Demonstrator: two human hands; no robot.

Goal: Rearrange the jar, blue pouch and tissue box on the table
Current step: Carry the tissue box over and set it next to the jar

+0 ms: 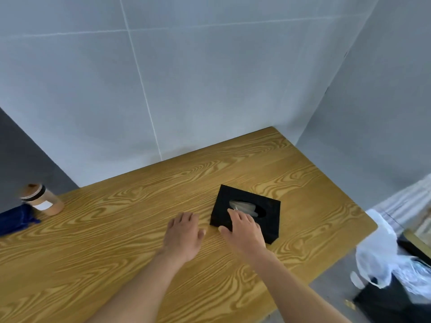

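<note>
A black tissue box [268, 203] with a white tissue in its oval slot lies right of centre on the wooden table [116, 241]. My right hand [245, 229] rests on the box's near-left top, fingers spread, thumb at its near-left corner. My left hand [184, 234] lies flat on the table just left of the box, fingers apart, holding nothing. A jar [43, 200] of tan powder with a black band and white label stands at the far left edge. The blue pouch [15, 219] lies beside it, partly cut off by the frame.
Grey tiled walls close the table at the back and right. Off the table's right edge a black bin [396, 299] lined with a white plastic bag [382, 255] stands on the floor. Striped cloth [405, 201] hangs beyond it.
</note>
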